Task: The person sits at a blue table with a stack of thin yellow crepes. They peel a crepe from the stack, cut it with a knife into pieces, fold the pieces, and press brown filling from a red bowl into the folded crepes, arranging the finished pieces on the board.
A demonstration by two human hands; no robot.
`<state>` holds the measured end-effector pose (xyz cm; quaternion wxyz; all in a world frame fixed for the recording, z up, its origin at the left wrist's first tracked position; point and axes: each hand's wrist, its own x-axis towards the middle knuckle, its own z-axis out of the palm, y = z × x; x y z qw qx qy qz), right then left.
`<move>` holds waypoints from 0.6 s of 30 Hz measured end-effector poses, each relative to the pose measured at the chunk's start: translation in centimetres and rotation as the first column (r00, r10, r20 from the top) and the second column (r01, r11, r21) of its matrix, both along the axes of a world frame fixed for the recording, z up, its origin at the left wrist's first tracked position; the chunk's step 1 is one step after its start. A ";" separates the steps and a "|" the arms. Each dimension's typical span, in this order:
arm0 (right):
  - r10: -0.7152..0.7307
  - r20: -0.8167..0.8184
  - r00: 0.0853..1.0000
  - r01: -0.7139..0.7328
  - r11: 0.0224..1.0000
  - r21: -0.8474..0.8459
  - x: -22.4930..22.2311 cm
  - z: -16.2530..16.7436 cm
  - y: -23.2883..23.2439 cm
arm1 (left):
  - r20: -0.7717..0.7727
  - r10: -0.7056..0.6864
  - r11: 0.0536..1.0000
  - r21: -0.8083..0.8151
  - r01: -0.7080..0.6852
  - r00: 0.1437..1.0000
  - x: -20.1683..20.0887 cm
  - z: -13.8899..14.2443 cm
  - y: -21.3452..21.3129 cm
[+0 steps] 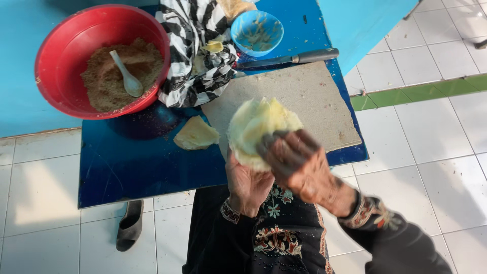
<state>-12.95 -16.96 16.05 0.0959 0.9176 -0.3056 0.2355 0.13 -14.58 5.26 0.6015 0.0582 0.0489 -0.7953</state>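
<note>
Both hands are holding a pale yellow dough sheet above the counter's near edge: left hand cupping beneath, right hand pinching its rim. It is looking soft, light, tearable; supporting underneath seems safest.

Both hands raised close together in front of the body, forearms coming up from the lower edge of the view in dark sleeves with embroidered cuffs. Left hand below, palm turned up and cupped, fingers spread upward underneath what it carries. Right hand reaching in from the right, back of the hand to the camera, wrist bent, fingers curled and pressing down from above, slightly blurred. The two hands nearly touching.
</note>
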 end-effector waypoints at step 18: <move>0.138 0.522 0.842 -0.472 0.655 0.590 -2.4 3.3 -2.3 | -0.154 -0.175 0.980 -0.121 0.157 0.972 -1.4 -0.8 2.1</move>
